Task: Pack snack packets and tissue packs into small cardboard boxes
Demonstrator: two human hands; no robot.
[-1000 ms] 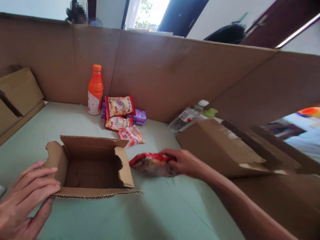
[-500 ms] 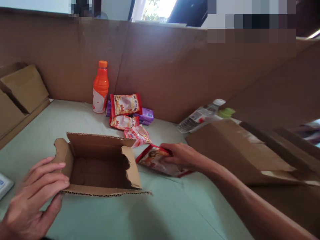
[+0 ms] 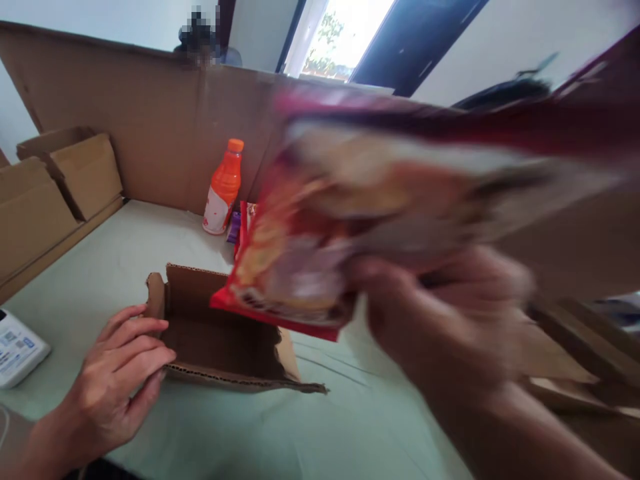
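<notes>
A small open cardboard box [image 3: 220, 343] stands on the table with its flaps up and its inside dark. My left hand [image 3: 120, 370] is closed on its near left corner, fingers over the edge and thumb lower at the front. Close to the camera and blurred, my right hand [image 3: 450, 313] grips a red-and-white snack packet [image 3: 310, 267] by its lower edge, thumb on the printed face. The packet is raised above the box's right part, which it partly covers. Behind it, only slivers of a red packet [image 3: 243, 230] and a purple pack [image 3: 233, 228] show.
An orange drink bottle [image 3: 223, 190] stands upright near the cardboard wall [image 3: 155, 127]. At the left are open cardboard boxes [image 3: 90, 177]. A white device with a label [image 3: 20, 350] lies at the near left. More cardboard [image 3: 565, 347] borders the right.
My right hand has lifted the snack packet off the table, up and toward the camera. My left hand stays at the box. The whole view has shifted, with the box appearing further right.
</notes>
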